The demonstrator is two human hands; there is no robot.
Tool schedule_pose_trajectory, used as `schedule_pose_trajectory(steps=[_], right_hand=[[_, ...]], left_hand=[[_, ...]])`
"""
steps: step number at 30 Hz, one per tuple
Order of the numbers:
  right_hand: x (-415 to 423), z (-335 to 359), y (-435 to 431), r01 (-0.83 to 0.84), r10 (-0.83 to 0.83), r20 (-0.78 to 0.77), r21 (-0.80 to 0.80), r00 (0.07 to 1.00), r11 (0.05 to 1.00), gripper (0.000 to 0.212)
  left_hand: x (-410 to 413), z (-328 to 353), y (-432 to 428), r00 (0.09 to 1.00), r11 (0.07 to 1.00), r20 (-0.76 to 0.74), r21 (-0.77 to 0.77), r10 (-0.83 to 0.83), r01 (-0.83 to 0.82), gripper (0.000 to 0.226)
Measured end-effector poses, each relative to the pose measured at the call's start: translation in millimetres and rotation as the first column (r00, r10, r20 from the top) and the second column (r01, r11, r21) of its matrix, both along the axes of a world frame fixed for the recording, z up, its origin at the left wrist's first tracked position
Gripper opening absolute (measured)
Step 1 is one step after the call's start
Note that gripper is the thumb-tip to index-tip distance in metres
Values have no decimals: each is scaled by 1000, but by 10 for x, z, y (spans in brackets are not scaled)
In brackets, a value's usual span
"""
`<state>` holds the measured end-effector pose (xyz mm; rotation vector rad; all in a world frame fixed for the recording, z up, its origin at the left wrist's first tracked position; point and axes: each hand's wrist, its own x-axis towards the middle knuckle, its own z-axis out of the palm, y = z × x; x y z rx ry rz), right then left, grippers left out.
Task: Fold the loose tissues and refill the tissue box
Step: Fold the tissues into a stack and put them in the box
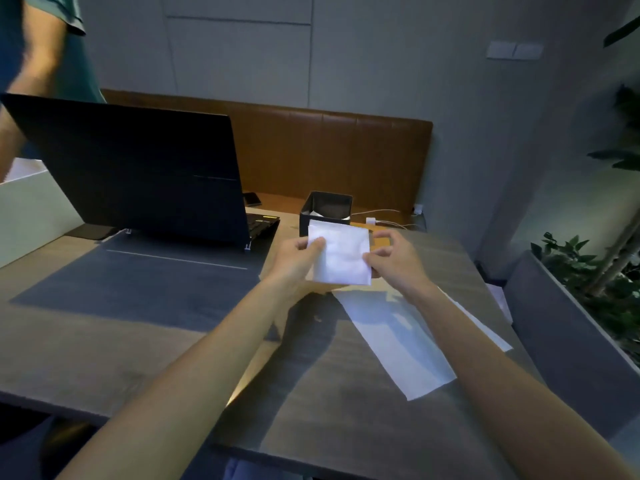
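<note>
One tissue point(341, 256) in left hand point(297, 259), right hand point(398, 263) (box point(330, 204) behind).

The folded tissue point(341, 258) covers part of the tissue box point(330, 204).

This looks like an office meeting nook. An open laptop point(138, 168) stands at left on a wooden table point(104, 341), backed by a brown padded bench point(329, 150) against grey wall panels, with a planter point(568, 327) at right.

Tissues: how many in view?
2. One folded tissue pinched between left hand and right hand; one flat sheet on the table. More may hide in the box.
</note>
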<state>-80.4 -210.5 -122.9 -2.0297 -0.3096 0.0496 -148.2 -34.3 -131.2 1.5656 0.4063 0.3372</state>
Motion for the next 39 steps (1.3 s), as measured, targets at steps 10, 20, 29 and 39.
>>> schedule_pose_trajectory(steps=[10, 20, 29, 39], right_hand=[[1141, 318, 587, 17, 20, 343, -105, 939, 994, 12], [1823, 221, 1039, 42, 173, 308, -584, 936, 811, 15], [2011, 217, 1195, -54, 321, 177, -801, 931, 597, 17], [1903, 247, 1091, 66, 332, 381, -735, 863, 675, 16]], left_hand=[[1324, 461, 694, 970, 851, 177, 473, 165, -231, 28], [1970, 308, 898, 986, 389, 4, 919, 165, -69, 13], [2211, 263, 835, 970, 127, -215, 971, 110, 201, 29], [2109, 299, 786, 985, 281, -160, 950, 57, 138, 26]])
